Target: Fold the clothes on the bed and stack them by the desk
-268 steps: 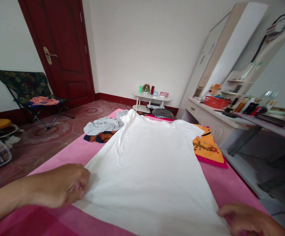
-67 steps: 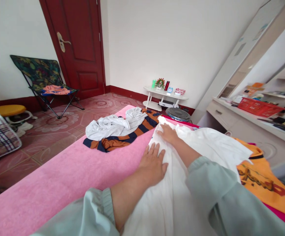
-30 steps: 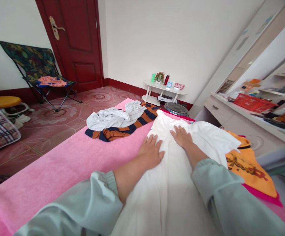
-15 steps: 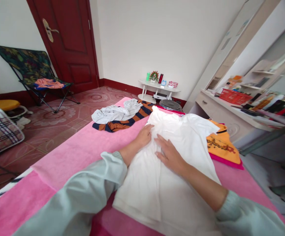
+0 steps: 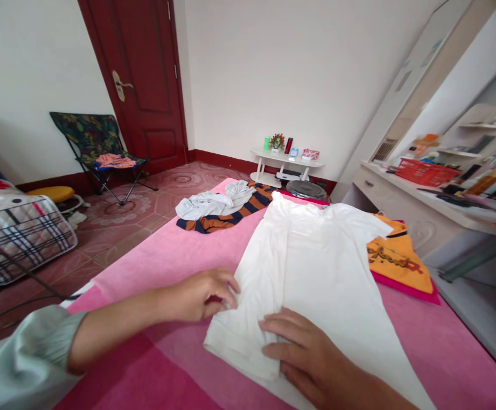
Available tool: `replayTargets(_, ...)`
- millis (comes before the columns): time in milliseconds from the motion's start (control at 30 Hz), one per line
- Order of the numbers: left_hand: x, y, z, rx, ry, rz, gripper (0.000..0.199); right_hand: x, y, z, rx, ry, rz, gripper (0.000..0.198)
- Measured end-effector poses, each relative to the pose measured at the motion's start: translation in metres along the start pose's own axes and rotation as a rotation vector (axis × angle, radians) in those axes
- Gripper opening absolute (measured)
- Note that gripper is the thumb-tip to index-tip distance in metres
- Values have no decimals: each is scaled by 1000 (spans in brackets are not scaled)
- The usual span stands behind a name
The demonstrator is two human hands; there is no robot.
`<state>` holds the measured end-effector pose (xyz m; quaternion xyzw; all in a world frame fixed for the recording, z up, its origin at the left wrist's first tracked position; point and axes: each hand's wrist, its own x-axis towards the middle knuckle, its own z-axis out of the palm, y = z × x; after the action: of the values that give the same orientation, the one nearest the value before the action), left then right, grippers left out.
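A white T-shirt [image 5: 328, 273] lies spread on the pink bed cover [image 5: 154, 250], with its left side folded inward in a long strip. At the lower left edge of the shirt, my left hand [image 5: 203, 294] has its fingers curled and pinched at the fabric. My right hand [image 5: 305, 347] rests on the lower part of the folded strip, fingers apart, palm down. Beyond the shirt's left side lies a crumpled grey garment [image 5: 213, 203] on an orange and navy striped one [image 5: 230, 218].
A yellow garment [image 5: 401, 262] lies on a magenta one at the bed's right edge. To the right stands a dresser [image 5: 384, 193] with a red basket [image 5: 427, 171]. A folding chair [image 5: 94, 136], a red door [image 5: 145, 85] and a low white stand [image 5: 286, 159] are farther off.
Both hands have moved down the shirt toward me, the left one out to its lower left edge. The camera view has turned slightly left and up.
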<state>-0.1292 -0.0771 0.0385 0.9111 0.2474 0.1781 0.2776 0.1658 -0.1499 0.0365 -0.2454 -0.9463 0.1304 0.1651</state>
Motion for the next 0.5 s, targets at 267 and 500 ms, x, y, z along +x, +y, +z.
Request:
replayTargets(267, 0, 64, -17, 219, -273, 34, 29, -2, -7, 10, 20, 212, -73, 21)
replayTargets(500, 119, 33, 3, 222, -99, -76, 42, -6, 11, 25, 20, 211, -148, 13)
